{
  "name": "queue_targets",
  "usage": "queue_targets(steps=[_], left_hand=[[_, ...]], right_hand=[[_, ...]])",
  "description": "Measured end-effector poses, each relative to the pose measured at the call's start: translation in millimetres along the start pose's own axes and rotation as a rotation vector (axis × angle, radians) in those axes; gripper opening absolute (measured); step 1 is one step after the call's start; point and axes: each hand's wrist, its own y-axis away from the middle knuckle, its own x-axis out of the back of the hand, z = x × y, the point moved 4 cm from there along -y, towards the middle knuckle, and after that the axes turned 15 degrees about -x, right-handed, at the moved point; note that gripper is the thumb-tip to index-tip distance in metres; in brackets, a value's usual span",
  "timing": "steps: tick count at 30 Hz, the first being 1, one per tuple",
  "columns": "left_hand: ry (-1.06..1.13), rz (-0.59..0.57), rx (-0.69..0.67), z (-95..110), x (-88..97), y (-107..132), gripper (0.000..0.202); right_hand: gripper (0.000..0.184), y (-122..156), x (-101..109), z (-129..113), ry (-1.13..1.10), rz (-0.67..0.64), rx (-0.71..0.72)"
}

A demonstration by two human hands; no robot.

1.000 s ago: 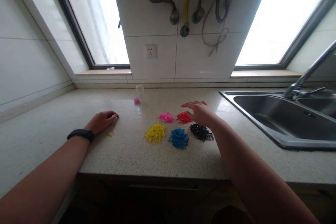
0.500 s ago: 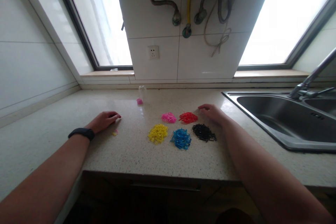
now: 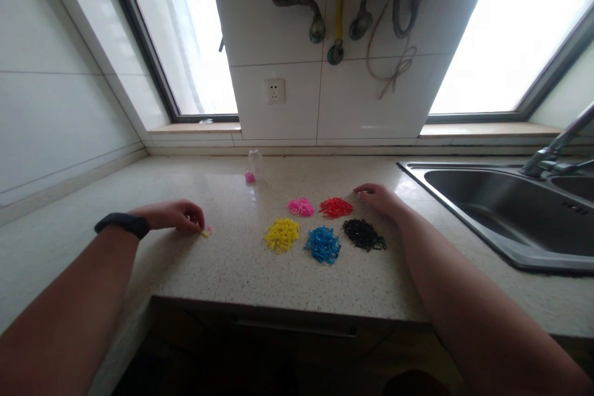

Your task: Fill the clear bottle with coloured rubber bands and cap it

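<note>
My left hand (image 3: 179, 216), with a dark band on its wrist, rests low on the counter at the left. Its fingers are bent down into a pinch at a few tiny yellow and pink rubber bands (image 3: 207, 232); whether one is between the fingertips is too small to see. My right hand (image 3: 377, 197) lies on the counter with loosely stretched fingers and nothing visible in them. It is just beyond the red rubber bands (image 3: 336, 207) and the black rubber bands (image 3: 364, 234). Pink (image 3: 301, 206), yellow (image 3: 281, 235) and blue rubber bands (image 3: 323, 244) form separate heaps.
Toward the back of the counter (image 3: 223, 272) stands a clear container (image 3: 255, 159), with a small pink object (image 3: 250, 177) before it. A steel sink (image 3: 492, 210) with a tap (image 3: 542, 158) is at the right. Pipes and a socket (image 3: 275, 91) are on the wall.
My left hand has shifted a little left and turned, its fingers bending down to the small bands beside it. My right hand stays in place; the view has moved slightly.
</note>
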Motion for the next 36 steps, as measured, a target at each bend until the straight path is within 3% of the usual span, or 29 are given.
queue_targets(steps=[14, 21, 28, 36], left_hand=[[-0.071, -0.043, 0.018, 16.5, -5.4, -3.2, 0.041], [0.048, -0.079, -0.001, 28.6, -12.9, -4.7, 0.041], [0.189, -0.06, -0.105, 81.8, -25.0, -9.2, 0.037], [0.49, -0.066, -0.34, 152.2, -58.3, -22.0, 0.03]], right_hand=[[0.033, -2.4, -2.7, 3.6, -0.042, -0.002, 0.011], [0.034, -2.0, -2.4, 3.4, -0.033, -0.006, 0.015], [0.034, 0.7, -0.8, -0.6, -0.028, 0.003, 0.032], [0.032, 1.2, -2.1, -2.7, -0.022, -0.017, 0.012]])
